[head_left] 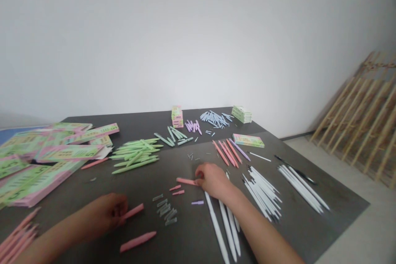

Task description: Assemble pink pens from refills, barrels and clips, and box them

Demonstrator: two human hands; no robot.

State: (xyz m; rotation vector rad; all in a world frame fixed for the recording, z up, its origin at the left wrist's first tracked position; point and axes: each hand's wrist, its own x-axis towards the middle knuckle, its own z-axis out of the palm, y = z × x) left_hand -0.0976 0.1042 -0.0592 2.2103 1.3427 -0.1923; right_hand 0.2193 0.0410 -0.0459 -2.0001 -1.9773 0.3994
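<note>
My left hand (pixel 113 210) is closed around one end of a pink pen barrel (pixel 135 211), which points right, just above the dark table. Farther back, my right hand (pixel 213 179) pinches the right end of another pink pen part (pixel 186 181); its fingertips are partly hidden. Between the hands lie small pink tips (pixel 178 192), a purple tip (pixel 197 202) and several clear plastic pieces (pixel 166 211). A pink pen body (pixel 138 241) rests in front of my left hand. White pens (pixel 216 227) lie beneath and beside my right forearm.
Flattened pen boxes (pixel 52 177) pile up at left, beside green pen bodies (pixel 136 154). Pink pens (pixel 227 152), white refills (pixel 262 194) and more white pens (pixel 301 187) lie right. Stacked boxes (pixel 177 116) and blue parts (pixel 215 118) sit at the back, before a wall.
</note>
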